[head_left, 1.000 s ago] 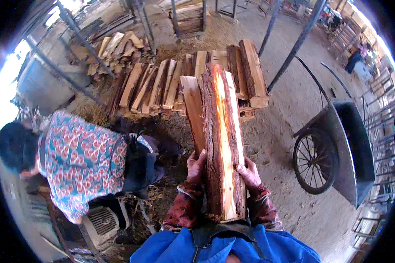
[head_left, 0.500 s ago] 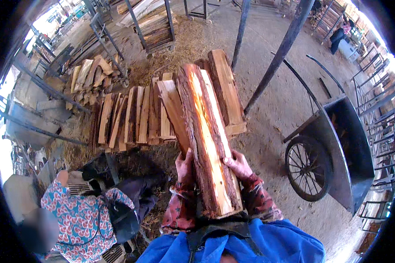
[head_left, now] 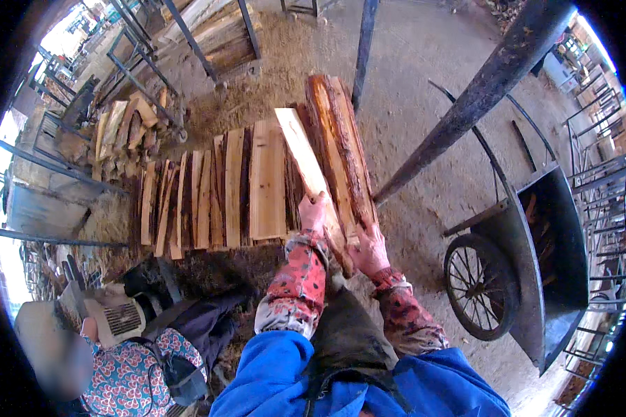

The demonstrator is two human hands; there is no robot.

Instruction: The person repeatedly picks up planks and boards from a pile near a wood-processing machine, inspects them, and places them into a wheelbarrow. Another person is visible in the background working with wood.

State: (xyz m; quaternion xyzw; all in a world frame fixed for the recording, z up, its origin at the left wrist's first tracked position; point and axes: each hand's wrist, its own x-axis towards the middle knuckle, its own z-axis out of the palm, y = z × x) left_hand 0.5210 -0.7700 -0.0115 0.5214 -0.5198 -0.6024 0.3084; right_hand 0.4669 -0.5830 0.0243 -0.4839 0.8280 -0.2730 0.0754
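At the centre of the frame, I saw my left hand [head_left: 313,212] wrapped around a pale split plank [head_left: 306,163], my right hand [head_left: 368,251] gripping its lower end, above the stacked firewood row [head_left: 215,187].

both arms fwd, left hand [head_left: 313,212] & right hand [head_left: 370,251] gripping.

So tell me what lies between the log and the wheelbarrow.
In the head view, a dark slanted metal post and bare dirt ground separate the log from the wheelbarrow.
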